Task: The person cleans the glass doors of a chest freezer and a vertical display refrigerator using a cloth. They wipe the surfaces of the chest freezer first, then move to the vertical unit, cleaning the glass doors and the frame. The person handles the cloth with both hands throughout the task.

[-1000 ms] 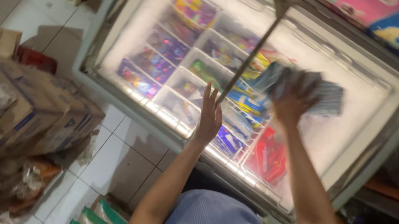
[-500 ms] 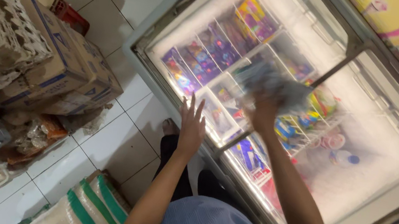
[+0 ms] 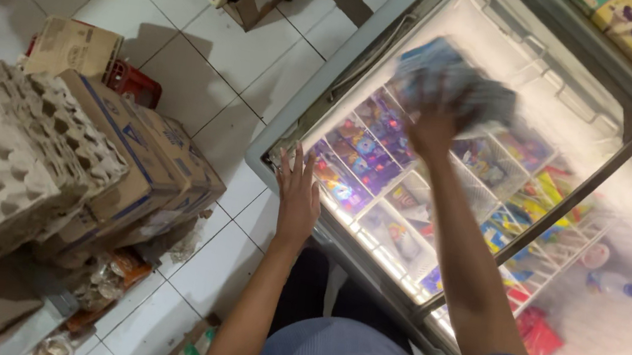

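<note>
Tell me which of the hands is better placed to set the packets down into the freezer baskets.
Right. The right hand already grips the bluish packets above the baskets; the left hand is empty, fingers spread, at the freezer's front rim.

Right hand holds blue packets over the lit freezer.

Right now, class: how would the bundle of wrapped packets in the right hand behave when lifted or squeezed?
The bundle of packets probably flexes: it bulges unevenly around the right hand. It seems light, held high one-handed. Its glossy-looking wrappers may slip.
</note>
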